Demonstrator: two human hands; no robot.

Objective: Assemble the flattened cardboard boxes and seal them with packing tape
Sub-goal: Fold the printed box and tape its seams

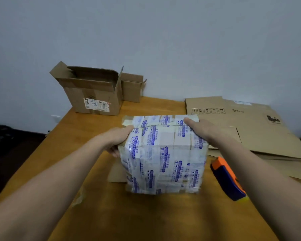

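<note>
We hold a squarish carton (163, 157) mid-surface (146, 216), wrapped in glossy, wrinkled white tape with blue print (too blurred to read). The left grip (119, 139) curls round its left edge and the right grip (201, 130) clasps its right. Flat cardboard (254, 126) marked "PICO" lies on the right, near an orange-and-blue tape dispenser (228, 179).

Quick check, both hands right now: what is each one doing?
Left hand: grips the left side of the taped box, thumb on top.
Right hand: holds the box's right side, thumb on top; fingers hidden.
</note>
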